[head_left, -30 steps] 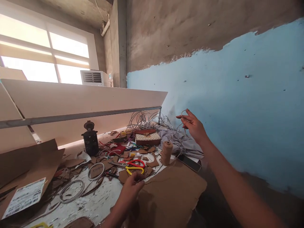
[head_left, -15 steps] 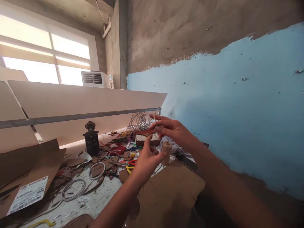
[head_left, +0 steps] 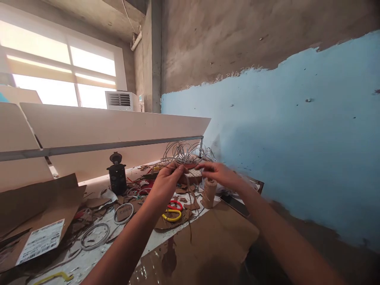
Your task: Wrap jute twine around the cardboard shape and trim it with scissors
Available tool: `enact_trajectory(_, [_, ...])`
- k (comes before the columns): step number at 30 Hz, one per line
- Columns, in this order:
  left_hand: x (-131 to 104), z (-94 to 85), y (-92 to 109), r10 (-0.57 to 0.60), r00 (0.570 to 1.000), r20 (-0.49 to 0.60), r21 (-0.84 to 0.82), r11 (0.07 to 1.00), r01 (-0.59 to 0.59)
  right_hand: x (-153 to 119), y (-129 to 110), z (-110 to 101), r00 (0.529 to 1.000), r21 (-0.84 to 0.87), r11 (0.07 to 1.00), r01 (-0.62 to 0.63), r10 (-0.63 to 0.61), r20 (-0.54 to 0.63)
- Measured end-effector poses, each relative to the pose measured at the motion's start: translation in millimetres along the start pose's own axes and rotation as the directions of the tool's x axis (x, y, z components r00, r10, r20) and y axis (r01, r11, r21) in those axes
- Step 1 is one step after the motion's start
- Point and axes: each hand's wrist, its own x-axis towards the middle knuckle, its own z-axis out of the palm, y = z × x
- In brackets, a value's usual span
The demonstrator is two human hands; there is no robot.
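Blue paint (head_left: 285,130) spreads below bare grey-brown plaster (head_left: 237,35); red and yellow handles on the scissors (head_left: 173,213), a tan twine spool (head_left: 209,194), black bottle (head_left: 118,178), brown cardboard (head_left: 208,237), and the tabletop (head_left: 74,263) showing white.

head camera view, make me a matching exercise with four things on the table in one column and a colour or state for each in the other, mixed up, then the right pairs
1. scissors | A. lid flipped open
2. bottle | B. dark, lying flat
3. twine spool | C. one red handle loop, one yellow
4. phone | D. brown, standing on end

Right pairs: 1-C, 2-A, 3-D, 4-B
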Motion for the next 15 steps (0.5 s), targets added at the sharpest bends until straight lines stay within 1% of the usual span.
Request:
enact_trajectory(1, [0.0,-1.1,3.1,0.004,1.0,-0.007,-0.008,1.0,-0.004,3.1,14.2,4.8,0.992,-0.057,0.997,-0.047,0.054,0.118])
enact_trajectory(2, [0.4,-1.7,5.3,0.01,1.0,-0.008,-0.012,1.0,-0.01,6.1,27.0,10.4,0.973,-0.096,0.991,-0.09,0.108,0.205])
enact_trajectory(3, [1.0,-2.1,6.6,0.015,1.0,-0.005,-0.014,1.0,-0.016,8.8,38.1,16.4,0.95,-0.13,0.984,-0.125,0.157,0.27])
enact_trajectory(4, [1.8,-2.3,7.1,0.018,1.0,-0.003,-0.013,1.0,-0.018,11.3,47.5,22.3,0.935,-0.147,0.978,-0.146,0.185,0.301])
enact_trajectory(6, [3.3,-3.0,6.6,0.016,1.0,-0.002,-0.011,1.0,-0.016,15.7,61.6,32.5,0.918,-0.157,0.972,-0.176,0.22,0.33])
enact_trajectory(9, [3.9,-6.2,5.7,0.014,1.0,-0.006,-0.018,1.0,-0.014,20.8,74.3,42.1,0.893,-0.154,0.962,-0.225,0.267,0.362])
enact_trajectory(12, [3.0,-11.1,8.5,0.029,0.999,-0.033,-0.001,1.0,-0.029,24.2,81.2,46.8,0.87,-0.158,0.948,-0.277,0.317,0.377])
enact_trajectory(15, [1.8,-14.7,14.6,0.042,0.997,-0.058,0.003,0.999,-0.042,28.1,84.7,48.4,0.865,-0.162,0.934,-0.319,0.357,0.352])
